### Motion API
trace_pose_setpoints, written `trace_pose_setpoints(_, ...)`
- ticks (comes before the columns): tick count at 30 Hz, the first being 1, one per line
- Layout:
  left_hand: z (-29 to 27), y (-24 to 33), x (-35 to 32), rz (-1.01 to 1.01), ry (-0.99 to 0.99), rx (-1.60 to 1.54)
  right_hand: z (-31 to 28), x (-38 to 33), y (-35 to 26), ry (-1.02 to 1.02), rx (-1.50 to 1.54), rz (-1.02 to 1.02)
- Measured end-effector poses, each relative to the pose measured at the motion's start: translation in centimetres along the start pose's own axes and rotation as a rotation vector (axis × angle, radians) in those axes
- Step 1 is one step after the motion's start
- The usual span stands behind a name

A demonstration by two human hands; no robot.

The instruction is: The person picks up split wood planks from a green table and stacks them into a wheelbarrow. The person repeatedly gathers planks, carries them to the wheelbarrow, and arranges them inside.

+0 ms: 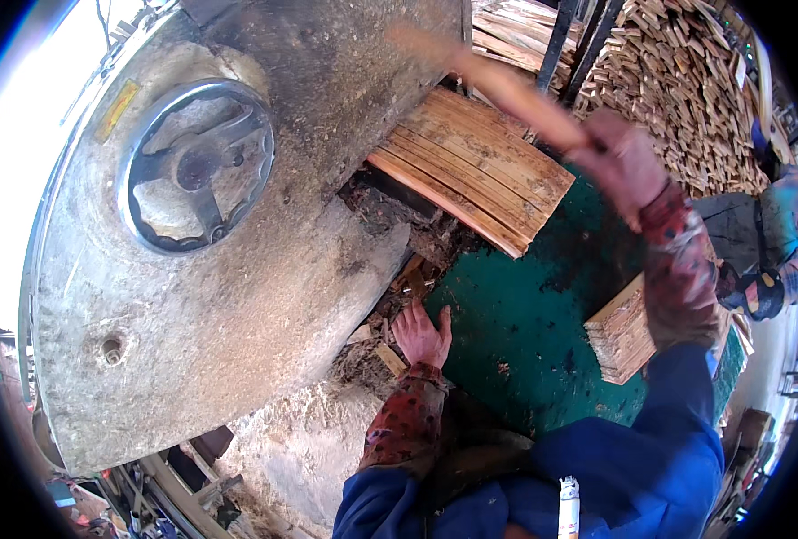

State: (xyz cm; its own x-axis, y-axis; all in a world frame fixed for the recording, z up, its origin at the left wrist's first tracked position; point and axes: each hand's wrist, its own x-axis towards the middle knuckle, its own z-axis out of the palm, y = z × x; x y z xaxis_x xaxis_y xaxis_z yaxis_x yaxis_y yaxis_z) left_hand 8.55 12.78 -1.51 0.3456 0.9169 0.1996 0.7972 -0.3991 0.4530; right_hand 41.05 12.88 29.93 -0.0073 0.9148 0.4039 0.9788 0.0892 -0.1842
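My right hand (628, 166) is raised at the upper right, its fingers wrapped round one end of a long wooden strip (515, 94). Motion smears the strip, which slants up and left over a row of boards. My left hand (421, 337) rests palm down with fingers stretched out, at the left edge of a green tabletop (498, 314). Wood scraps (388, 359) lie beside that hand. The side-by-side boards (480, 166) sit on the far part of the tabletop, beyond my left hand. A stack of thin wood pieces (623, 332) stands near my right forearm.
A large dusty machine housing (264, 323) with a metal handwheel (197, 166) fills the left side. Cut wood is piled high (677, 99) at the far right. Dark metal bars (569, 40) rise behind the boards. Sawdust (291, 449) lies below the housing.
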Motion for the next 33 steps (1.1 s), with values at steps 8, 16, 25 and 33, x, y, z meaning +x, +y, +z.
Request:
trace_pose_setpoints(8, -1.1, -1.8, -0.6, 0.093, 0.096, -0.585, 18.9, -8.9, -8.5, -0.297, 0.574, 0.055)
trace_pose_setpoints(16, -2.8, -3.6, -3.9, -0.721, -0.51, -1.793, 26.1, -13.0, -13.3, -0.604, 0.951, 0.258)
trace_pose_setpoints(25, -1.0, -4.5, -2.2, -0.856, -0.549, -1.925, 27.6, -8.9, -11.8, -0.592, 0.702, 0.203)
trace_pose_setpoints(33, 0.9, -4.2, -2.4, -0.891, -0.5, -1.758, 35.2, 5.2, -10.0, -0.107, 0.947, 0.555)
